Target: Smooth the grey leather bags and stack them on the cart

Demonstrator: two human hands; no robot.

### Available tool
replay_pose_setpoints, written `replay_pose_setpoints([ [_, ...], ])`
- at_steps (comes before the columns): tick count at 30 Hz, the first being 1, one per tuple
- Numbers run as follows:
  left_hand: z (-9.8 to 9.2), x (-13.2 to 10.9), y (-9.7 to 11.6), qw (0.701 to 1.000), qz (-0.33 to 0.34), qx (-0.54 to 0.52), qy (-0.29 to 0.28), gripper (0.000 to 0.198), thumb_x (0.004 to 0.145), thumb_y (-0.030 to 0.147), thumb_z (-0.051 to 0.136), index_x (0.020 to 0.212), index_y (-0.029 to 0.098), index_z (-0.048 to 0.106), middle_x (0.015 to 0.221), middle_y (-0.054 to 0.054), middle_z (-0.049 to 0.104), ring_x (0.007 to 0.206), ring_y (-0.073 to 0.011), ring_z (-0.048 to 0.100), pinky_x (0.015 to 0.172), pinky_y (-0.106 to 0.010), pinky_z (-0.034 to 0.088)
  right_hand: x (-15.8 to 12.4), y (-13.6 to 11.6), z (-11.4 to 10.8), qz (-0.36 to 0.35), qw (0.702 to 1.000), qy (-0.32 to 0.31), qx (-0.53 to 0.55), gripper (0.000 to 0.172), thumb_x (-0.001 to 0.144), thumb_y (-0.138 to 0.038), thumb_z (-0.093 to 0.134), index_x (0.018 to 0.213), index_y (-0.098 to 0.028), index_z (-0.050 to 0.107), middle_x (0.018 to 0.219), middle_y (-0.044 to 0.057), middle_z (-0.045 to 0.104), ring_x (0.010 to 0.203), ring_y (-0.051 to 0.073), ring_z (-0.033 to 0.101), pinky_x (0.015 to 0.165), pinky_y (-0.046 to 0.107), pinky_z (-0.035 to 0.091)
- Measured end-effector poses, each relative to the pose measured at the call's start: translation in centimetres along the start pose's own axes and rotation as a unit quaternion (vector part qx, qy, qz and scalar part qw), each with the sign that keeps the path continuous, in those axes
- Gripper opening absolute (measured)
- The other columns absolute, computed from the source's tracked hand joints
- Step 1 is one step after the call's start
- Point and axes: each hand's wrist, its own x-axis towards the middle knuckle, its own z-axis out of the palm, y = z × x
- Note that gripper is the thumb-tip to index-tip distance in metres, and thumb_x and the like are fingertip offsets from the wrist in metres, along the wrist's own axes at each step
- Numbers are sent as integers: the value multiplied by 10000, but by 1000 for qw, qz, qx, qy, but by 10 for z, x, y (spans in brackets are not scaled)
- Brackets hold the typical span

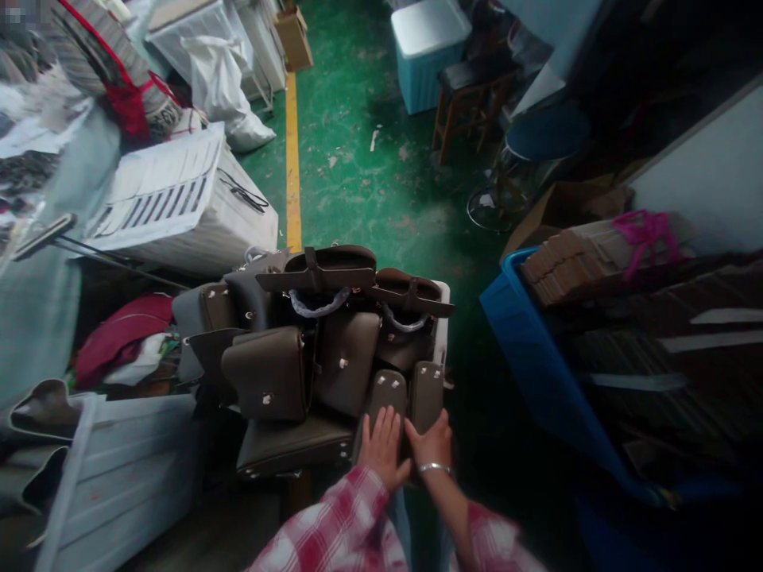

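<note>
My left hand [383, 445] lies with its fingers stretched out on the near part of a dark brown handbag [390, 384], which stands on end with small metal studs showing. Beside it, my right hand [435, 445], with a silver bangle at the wrist, grips another brown handbag [427, 391]. Its thumb is on the left side and its other fingers are mostly hidden on the right. More bags crowd around these two. A flap-front bag [268, 381] leans at the left, and a bag with a wrapped handle [327, 266] sits at the far side.
The bags sit in a white-rimmed container [442, 338]. At the right is a blue crate [536, 381] of stacked flat pieces. A white box [238, 230] and a grey plastic bin [131, 477] stand at the left. Beyond are a green floor [351, 159], a stool [474, 83] and a cooler [426, 59].
</note>
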Motion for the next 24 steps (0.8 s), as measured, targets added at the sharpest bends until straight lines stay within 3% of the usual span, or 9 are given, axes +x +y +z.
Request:
replay_pose_setpoints([
  [5,-6,48,-17,998,-21,0,-65,676,876,369,373,1456,91,165,1519,-93,58,1406,-222,38,1137,-489,85,20,-8,-1,-8,1000,-24,-11,964,722,-518,584,1423,-21,147,1246,271,417,1085,380,512,899,454,409],
  [10,-20,55,-15,990,-56,-2,-126,654,869,290,354,1459,95,152,1520,-80,49,1405,-214,49,1139,-472,83,15,4,-10,-57,994,-87,33,908,792,-570,469,1449,-65,98,1345,227,367,1150,300,502,944,366,410],
  [14,-15,71,-21,981,-105,-28,-161,641,880,297,330,1454,67,161,1513,-102,106,1395,-232,127,1131,-459,137,25,-2,9,-59,994,-92,16,834,856,-457,407,1424,49,66,1372,299,299,1245,327,401,979,398,365],
  [18,-12,81,-24,981,-123,-26,-146,627,912,343,300,1435,13,197,1485,-158,207,1369,-255,218,1115,-430,209,43,-1,16,-64,993,-100,6,869,839,-450,463,1400,103,96,1328,333,343,1228,344,410,976,407,356],
  [21,-20,70,-14,986,-120,-23,-110,641,925,415,302,1440,45,206,1495,-131,192,1387,-224,166,1133,-404,180,58,19,-6,-96,986,-136,4,737,816,-484,500,1360,-16,332,1214,232,516,1080,287,546,902,372,421],
  [24,-31,48,6,989,-133,-2,-69,647,910,427,357,1432,61,248,1493,-115,202,1385,-228,176,1131,-421,197,80,41,-38,-122,981,-153,-13,467,871,-425,401,1113,-71,585,986,166,629,940,266,607,855,374,443],
])
